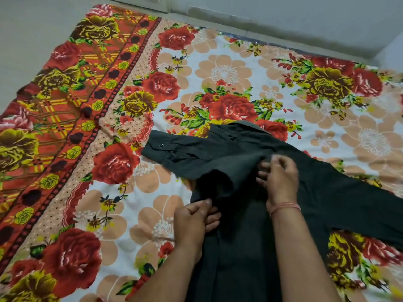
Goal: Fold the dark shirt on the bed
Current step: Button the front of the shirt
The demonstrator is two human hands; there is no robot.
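The dark shirt (239,247) lies on the bed, its body running toward me. One sleeve, with a buttoned cuff (156,147), points left; the other sleeve stretches off to the right. My left hand (194,221) pinches the shirt's left edge under the raised sleeve fold. My right hand (280,179) grips a fold of cloth near the shoulder, fingers curled into the fabric.
The bed is covered by a floral sheet (229,73) with red and yellow roses and an orange patterned border on the left. A grey floor (26,29) lies beyond the left edge, and a pale wall (305,18) runs along the far side.
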